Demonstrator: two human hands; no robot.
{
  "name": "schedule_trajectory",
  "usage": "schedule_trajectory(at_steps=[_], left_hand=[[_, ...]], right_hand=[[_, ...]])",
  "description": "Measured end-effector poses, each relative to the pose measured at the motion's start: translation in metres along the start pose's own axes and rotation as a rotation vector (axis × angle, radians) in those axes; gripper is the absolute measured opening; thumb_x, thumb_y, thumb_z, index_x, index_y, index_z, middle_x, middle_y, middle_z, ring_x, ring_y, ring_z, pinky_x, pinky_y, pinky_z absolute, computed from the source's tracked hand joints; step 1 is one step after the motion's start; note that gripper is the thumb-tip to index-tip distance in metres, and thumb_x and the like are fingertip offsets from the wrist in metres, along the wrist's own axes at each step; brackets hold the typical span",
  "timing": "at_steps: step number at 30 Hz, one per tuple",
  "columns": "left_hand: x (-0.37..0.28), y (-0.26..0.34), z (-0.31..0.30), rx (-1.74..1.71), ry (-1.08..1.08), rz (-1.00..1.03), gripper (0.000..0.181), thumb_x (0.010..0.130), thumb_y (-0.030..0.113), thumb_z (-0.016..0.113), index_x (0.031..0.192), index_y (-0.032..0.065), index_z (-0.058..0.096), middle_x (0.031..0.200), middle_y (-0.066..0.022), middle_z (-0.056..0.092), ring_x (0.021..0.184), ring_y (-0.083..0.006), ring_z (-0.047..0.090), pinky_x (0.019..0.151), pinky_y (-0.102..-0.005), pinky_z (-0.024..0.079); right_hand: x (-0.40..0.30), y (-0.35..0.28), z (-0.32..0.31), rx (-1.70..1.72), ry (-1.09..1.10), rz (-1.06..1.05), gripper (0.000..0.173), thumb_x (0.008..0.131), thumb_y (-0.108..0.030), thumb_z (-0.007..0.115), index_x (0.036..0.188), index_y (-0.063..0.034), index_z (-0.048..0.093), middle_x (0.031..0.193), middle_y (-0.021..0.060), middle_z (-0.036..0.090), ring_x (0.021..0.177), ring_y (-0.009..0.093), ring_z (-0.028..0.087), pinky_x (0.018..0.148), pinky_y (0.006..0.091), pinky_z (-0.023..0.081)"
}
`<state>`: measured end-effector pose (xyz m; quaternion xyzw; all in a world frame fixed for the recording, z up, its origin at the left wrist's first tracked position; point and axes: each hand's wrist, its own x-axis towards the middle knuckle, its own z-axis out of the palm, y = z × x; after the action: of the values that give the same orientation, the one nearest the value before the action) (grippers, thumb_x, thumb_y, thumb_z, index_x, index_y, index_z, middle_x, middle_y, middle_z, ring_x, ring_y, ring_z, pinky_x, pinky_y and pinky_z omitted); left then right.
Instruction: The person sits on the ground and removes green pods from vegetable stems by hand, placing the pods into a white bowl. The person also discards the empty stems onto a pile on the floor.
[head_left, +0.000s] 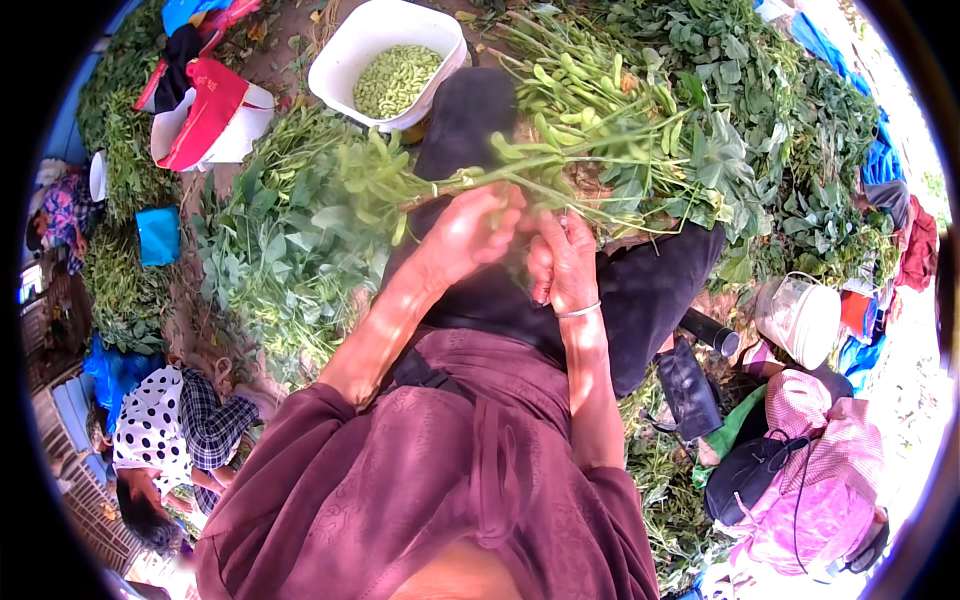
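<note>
My left hand (471, 229) is closed at a leafy soybean stalk (555, 159) bearing green pods, which lies across my lap; fingers and pods there are partly blurred. Close beside it, my right hand (566, 259), with a silver bangle at the wrist, has its thumb and fingers pinched together just below the stalk. Whether a pod is between them I cannot tell. Beyond my knee stands a white plastic tub (330, 67) holding shelled green beans (397, 81). A heap of pod-laden stalks (585, 90) lies at the far side of my lap.
Leafy plants (277, 247) cover the ground at left, with more heaped (787, 112) at right. A red and white bag (214, 112) stands at upper left, a white bucket (799, 319) at right. One person (154, 427) sits at lower left, another (810, 480) at lower right.
</note>
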<state>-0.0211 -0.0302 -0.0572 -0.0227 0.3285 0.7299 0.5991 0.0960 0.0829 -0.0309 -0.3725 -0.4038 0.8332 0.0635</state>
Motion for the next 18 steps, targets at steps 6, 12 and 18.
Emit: schedule_trajectory(at_steps=[6,12,18], left_hand=[[-0.004,-0.009,0.016,-0.186,0.022,-0.041,0.036,0.087,0.003,0.045,0.123,0.0017,0.043,0.09,-0.0052,0.053,0.066,-0.0126,0.048,0.048,-0.0195,0.039],[0.004,-0.012,0.039,0.288,-0.028,-0.104,0.029,0.09,0.013,0.05,0.116,0.0022,0.051,0.072,0.0001,0.047,0.059,-0.0063,0.042,0.048,-0.0183,0.033],[0.013,-0.019,0.055,0.293,0.039,-0.111,0.019,0.089,0.022,0.055,0.098,0.0053,0.056,0.063,0.0045,0.041,0.055,-0.004,0.038,0.044,-0.0183,0.028]], right_hand=[[-0.012,0.001,-0.008,0.071,0.099,-0.032,0.015,0.089,-0.021,0.054,0.084,-0.0062,0.053,0.046,-0.0047,0.035,0.032,0.004,0.029,0.025,0.0207,0.02],[-0.028,-0.003,-0.026,0.155,0.04,0.004,0.013,0.09,-0.019,0.055,0.087,-0.0068,0.054,0.055,-0.0022,0.042,0.035,0.003,0.029,0.028,0.0179,0.023],[-0.036,0.002,-0.016,-0.181,0.153,-0.179,0.016,0.09,-0.02,0.052,0.089,-0.0038,0.055,0.054,-0.004,0.047,0.041,0.002,0.036,0.035,0.0184,0.026]])
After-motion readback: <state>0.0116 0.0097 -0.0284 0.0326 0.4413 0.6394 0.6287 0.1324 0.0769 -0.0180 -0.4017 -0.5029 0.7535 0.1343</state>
